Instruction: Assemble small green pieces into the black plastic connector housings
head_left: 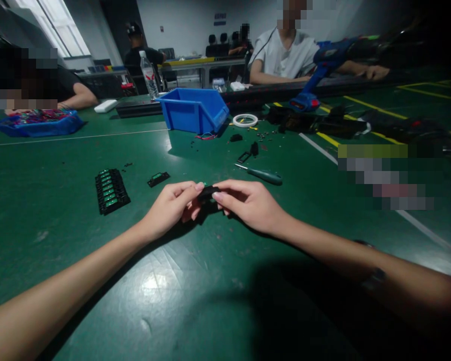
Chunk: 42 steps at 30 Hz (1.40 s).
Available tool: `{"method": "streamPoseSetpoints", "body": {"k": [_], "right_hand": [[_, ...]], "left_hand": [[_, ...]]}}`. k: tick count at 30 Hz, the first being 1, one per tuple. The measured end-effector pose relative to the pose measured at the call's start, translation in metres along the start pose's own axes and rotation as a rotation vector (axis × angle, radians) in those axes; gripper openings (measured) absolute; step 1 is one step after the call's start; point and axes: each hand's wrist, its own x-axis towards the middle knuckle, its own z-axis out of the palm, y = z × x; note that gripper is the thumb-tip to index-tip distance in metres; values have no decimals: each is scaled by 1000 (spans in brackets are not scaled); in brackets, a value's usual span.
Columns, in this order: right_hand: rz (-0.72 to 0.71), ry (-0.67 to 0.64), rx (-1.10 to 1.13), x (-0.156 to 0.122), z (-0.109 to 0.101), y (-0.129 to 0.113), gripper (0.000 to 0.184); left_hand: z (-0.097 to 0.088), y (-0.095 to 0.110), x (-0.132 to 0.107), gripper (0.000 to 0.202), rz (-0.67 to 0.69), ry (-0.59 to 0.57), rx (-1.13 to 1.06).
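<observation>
Between my left hand (175,203) and my right hand (250,203) is a small black plastic part (209,193), pinched by the fingertips of both just above the green tabletop. My fingers cover much of it, and a speck of green shows beside the left thumb. To the left lies a single black piece with a green board (158,178). Farther left a row of similar black pieces with green boards (111,191) sits side by side. A screwdriver (263,175) with a dark green handle rests beyond my right hand.
Beyond my hands stands a blue bin (193,110), with a white ring (245,120), small screws and loose black bits near it. A cordless drill (315,75) stands at the back right. At the left is a blue tray (41,128) of wires. A water bottle (149,77) and co-workers are behind.
</observation>
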Motion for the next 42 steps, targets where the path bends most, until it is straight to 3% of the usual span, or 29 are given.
{"method": "streamPoseSetpoints", "body": {"k": [24, 42], "right_hand": [[15, -31, -111, -2, -1, -4, 41], [2, 28, -191, -2, 0, -4, 35]], "left_hand": [[-1, -4, 1, 41, -24, -26, -149], [-1, -2, 2, 33, 15, -12, -238]]}}
